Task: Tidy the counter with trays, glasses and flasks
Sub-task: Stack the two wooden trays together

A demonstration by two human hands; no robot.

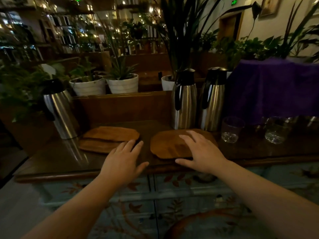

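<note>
Both grips spread, pinching nothing: right hand [200,152] flat on a tray [169,145].
My left hand [122,161] hovers near the tabletop's [51,161] front edge, beside stacked trays [107,138].

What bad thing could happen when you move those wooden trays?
The right hand lies flat on the right tray. Pushed sideways, that tray might bump the near glass beside it, or the flasks close behind. The left hand is at the edge of the stacked trays; the top one sits askew and could slide off.
</note>
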